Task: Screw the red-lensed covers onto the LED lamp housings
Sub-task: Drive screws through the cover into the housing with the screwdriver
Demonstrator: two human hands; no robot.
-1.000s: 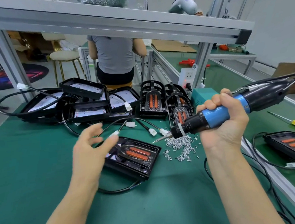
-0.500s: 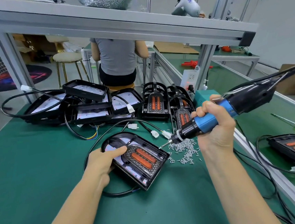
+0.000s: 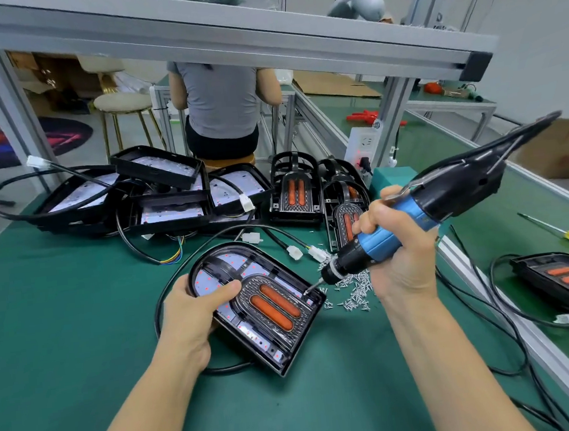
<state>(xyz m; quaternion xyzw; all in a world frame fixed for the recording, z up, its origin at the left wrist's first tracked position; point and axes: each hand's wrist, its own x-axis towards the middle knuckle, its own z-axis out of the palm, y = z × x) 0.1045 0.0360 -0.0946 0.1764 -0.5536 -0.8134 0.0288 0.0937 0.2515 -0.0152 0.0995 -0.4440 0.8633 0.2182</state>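
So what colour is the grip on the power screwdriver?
Blue grip, black body; the head view shows it.

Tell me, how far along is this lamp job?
One covered lamp lies aside right, seemingly done. In hand: the left hand steadies a housing while the right hand holds the screwdriver at its cover's corner. Left: open housings and loose covers behind.
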